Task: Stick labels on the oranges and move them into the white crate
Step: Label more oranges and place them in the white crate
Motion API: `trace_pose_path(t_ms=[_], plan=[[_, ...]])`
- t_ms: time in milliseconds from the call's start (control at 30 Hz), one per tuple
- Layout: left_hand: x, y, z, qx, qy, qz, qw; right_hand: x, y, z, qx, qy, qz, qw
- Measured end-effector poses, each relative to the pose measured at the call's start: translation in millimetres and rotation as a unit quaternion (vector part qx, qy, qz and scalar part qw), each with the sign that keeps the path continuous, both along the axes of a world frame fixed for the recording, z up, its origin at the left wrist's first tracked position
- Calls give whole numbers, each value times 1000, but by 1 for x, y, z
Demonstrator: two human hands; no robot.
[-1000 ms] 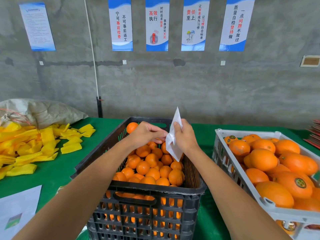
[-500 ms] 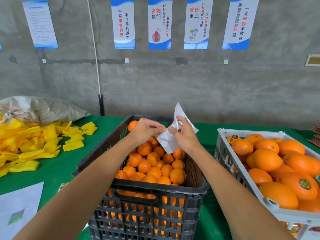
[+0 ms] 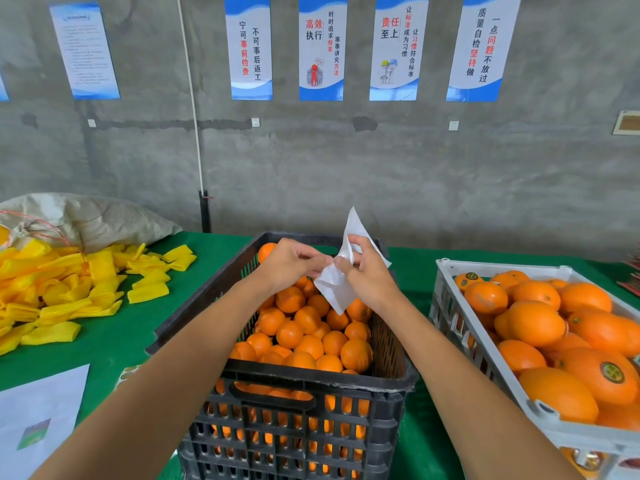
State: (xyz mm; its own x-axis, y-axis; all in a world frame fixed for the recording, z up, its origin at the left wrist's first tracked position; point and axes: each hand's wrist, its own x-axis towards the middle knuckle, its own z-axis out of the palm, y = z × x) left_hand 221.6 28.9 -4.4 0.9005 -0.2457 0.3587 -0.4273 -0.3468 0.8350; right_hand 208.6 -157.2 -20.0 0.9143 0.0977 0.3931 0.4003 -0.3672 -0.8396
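Label sheet (image 3: 337, 287) pinched between both hands above black crate (image 3: 304, 382) | right hand (image 3: 367, 271) grips sheet | left hand (image 3: 294, 265) pinches its edge | white crate (image 3: 485, 362) right of black crate, holding labelled oranges (image 3: 602, 374)

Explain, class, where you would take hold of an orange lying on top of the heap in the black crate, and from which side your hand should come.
Come from above. The black crate has high walls, and neighbours hem in the top orange, so only its upper half is exposed. Probably best to spread the fingers over the crown and grip its widest part. Both hands, left hand and right hand, now hold the white sheet.
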Motion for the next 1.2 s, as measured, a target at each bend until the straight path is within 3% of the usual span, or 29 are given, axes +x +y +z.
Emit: trace_pose_path(t_ms=[100, 233, 467, 600, 800, 933, 1000, 1067, 1133, 1200], plan=[[1, -3, -2, 44, -27, 20, 998, 1, 1, 0, -5, 2, 6, 1000], [6, -3, -2, 15, -12, 46, 999, 1, 0, -1, -11, 3, 8, 1000], [8, -5, 0, -148, 176, 9, 973, 1, -1, 0, -27, -1, 5, 1000], [7, -4, 3, -193, 228, -5, 954, 2, -1, -1, -28, -3, 5, 1000], [-1, 0, 6, -181, 229, -2, 956, 5, 0, -3, -22, 8, 11, 1000], [3, 14, 9, -188, 209, 67, 957, 0, 2, 0, -40, 22, 5, 999], [-1, 32, 10, -94, 153, 106, 978, 0, 2, 0, -56, 24, 4, 998], [-10, 59, 8, 134, 11, 116, 984, 1, 2, 0, -57, 27, 4, 998], [-26, 82, 6, 326, -72, 78, 939, 3, 3, 1, -59, 29, 3, 998], [-40, 101, 2, 418, -65, 44, 905, 3, 3, 1, -63, 31, 5, 998]])
